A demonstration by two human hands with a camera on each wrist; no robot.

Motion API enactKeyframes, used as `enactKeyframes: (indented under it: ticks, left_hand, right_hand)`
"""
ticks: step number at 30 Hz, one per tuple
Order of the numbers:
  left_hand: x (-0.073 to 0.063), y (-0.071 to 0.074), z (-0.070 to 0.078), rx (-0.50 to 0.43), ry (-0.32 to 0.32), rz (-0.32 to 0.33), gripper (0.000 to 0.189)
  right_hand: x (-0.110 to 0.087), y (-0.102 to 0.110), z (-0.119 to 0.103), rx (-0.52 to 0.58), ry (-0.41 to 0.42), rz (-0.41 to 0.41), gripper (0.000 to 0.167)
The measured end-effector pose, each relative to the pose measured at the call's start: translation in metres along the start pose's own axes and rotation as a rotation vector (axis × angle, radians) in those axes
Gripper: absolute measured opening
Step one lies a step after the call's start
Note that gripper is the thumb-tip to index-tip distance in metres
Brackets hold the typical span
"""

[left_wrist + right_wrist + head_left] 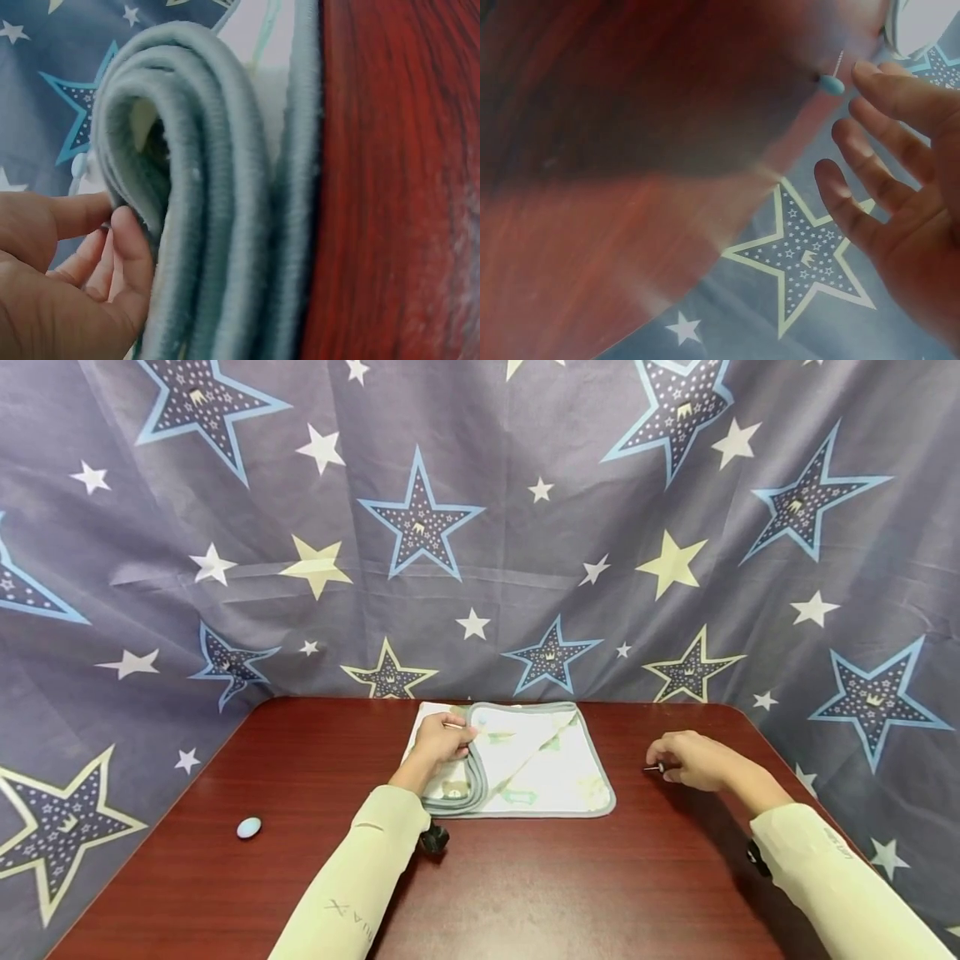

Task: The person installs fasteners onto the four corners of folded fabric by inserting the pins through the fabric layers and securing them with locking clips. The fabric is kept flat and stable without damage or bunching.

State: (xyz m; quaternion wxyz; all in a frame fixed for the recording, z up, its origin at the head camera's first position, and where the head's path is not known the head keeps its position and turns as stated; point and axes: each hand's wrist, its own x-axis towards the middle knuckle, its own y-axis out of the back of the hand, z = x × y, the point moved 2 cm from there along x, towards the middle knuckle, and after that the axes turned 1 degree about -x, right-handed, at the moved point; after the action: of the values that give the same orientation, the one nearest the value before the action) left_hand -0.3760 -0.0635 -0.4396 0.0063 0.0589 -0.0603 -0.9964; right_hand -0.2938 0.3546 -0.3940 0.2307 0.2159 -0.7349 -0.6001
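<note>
A white cloth pad (547, 760) with grey-green piping and pale printed figures lies folded in layers at the table's far side. My left hand (442, 739) is at its left part, thumb and fingers pinching the folded edge. In the left wrist view the piped layers (217, 150) curve over in a loop beside the fingers (135, 247). To the right of the pad, my right hand (693, 760) is low over the table with bent, spread fingers. Close to its fingertips is a small pin (832, 85) with a light blue end and a thin metal shaft.
A light blue oval piece (249, 827) lies on the left of the red-brown wooden table (525, 885). A grey curtain with stars (502, 593) hangs behind the table and along both sides.
</note>
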Motion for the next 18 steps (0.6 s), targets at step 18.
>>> enactKeyframes:
  ticks: [18]
  left_hand:
    - [-0.031, -0.027, 0.040, 0.710, -0.620, 0.043, 0.012]
  right_hand:
    - [0.002, -0.008, -0.001, -0.060, 0.042, 0.036, 0.030]
